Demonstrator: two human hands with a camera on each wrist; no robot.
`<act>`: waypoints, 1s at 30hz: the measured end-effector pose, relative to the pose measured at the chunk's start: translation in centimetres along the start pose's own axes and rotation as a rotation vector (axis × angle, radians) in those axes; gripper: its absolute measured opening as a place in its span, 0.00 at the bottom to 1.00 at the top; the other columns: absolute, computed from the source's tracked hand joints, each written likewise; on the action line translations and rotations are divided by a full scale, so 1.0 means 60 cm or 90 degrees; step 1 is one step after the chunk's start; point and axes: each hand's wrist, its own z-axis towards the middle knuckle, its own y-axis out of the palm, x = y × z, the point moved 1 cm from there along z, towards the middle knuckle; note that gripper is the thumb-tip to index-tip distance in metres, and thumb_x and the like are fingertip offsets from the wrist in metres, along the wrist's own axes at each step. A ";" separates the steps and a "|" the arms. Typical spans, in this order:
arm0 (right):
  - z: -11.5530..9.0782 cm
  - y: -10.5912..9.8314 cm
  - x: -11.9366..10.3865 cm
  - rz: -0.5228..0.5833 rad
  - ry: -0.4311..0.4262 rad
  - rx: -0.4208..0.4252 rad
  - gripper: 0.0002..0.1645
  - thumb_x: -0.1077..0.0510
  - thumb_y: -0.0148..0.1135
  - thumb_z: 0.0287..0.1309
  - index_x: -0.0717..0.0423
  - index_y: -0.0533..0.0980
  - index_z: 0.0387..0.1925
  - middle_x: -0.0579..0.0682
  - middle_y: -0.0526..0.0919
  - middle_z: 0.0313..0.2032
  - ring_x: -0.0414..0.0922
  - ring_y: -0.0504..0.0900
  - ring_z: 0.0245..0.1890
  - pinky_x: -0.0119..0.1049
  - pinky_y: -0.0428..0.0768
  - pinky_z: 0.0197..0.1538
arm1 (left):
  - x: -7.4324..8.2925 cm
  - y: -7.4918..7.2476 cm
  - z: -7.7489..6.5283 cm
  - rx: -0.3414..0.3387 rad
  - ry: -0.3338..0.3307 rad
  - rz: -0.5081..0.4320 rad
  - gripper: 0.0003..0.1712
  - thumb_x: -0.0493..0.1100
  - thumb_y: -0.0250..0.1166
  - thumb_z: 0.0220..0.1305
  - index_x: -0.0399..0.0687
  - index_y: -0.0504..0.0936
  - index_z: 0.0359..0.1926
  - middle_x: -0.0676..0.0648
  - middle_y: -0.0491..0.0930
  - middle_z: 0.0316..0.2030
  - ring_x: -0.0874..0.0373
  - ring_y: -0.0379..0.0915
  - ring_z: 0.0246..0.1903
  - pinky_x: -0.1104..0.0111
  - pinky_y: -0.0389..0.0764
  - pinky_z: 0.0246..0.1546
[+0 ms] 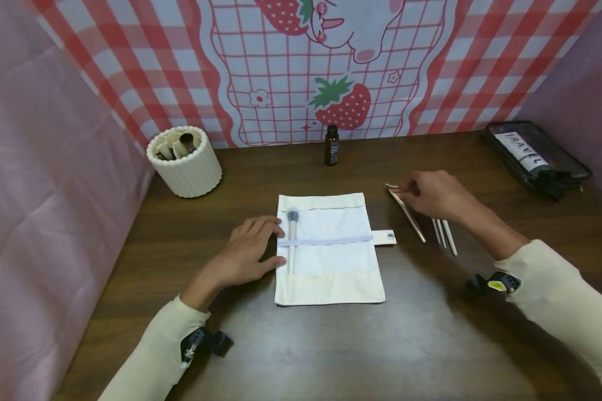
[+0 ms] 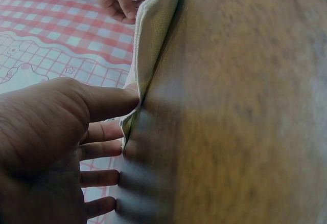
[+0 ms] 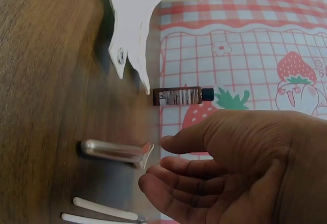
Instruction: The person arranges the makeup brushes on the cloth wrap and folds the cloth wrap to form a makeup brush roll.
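A cream roll-up brush case (image 1: pixel 331 287) lies unfolded on the table, a makeup brush (image 1: pixel 292 234) tucked under its lilac elastic at the left. My left hand (image 1: pixel 251 248) rests at the case's left edge, thumb and fingertips touching the fabric, as the left wrist view also shows. My right hand (image 1: pixel 433 195) is over the slim rose-gold tool (image 1: pixel 412 220) with a curved tip. In the right wrist view its thumb and fingers are apart, right beside that tool's tip (image 3: pixel 145 156). Several thin white-handled tools (image 1: pixel 448 236) lie partly under this hand.
A ribbed cream cup (image 1: pixel 190 172) with brushes stands at the back left. A small dark bottle (image 1: pixel 331 147) stands at the back middle. A black see-through travel pouch (image 1: pixel 537 156) lies at the back right. The case's snap tab (image 1: pixel 385 238) points right.
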 end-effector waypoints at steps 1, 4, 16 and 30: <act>0.000 0.000 0.001 -0.001 0.003 -0.002 0.12 0.56 0.63 0.65 0.61 0.80 0.43 0.54 0.81 0.33 0.48 0.75 0.29 0.43 0.74 0.29 | 0.000 0.000 0.000 0.002 0.002 0.000 0.27 0.54 0.68 0.66 0.47 0.72 0.59 0.43 0.60 0.70 0.40 0.54 0.68 0.39 0.58 0.62; 0.001 -0.001 0.004 -0.009 0.006 -0.002 0.12 0.55 0.63 0.65 0.61 0.80 0.42 0.53 0.81 0.32 0.48 0.75 0.28 0.43 0.73 0.28 | 0.001 -0.001 -0.001 0.001 0.002 0.000 0.28 0.54 0.68 0.66 0.46 0.72 0.59 0.43 0.60 0.71 0.40 0.53 0.69 0.39 0.58 0.62; 0.003 0.025 0.015 -0.024 0.007 -0.032 0.23 0.51 0.62 0.66 0.51 0.70 0.15 0.45 0.66 0.13 0.43 0.67 0.16 0.38 0.62 0.21 | 0.001 -0.002 -0.002 0.001 0.000 0.000 0.28 0.54 0.68 0.66 0.47 0.71 0.59 0.43 0.60 0.71 0.40 0.53 0.69 0.39 0.58 0.63; 0.012 0.018 0.007 -0.024 -0.008 -0.006 0.22 0.50 0.62 0.64 0.49 0.71 0.15 0.44 0.66 0.13 0.42 0.65 0.17 0.38 0.61 0.22 | 0.003 -0.001 -0.002 0.001 0.000 0.000 0.27 0.54 0.68 0.66 0.46 0.71 0.59 0.42 0.60 0.71 0.40 0.53 0.69 0.38 0.58 0.63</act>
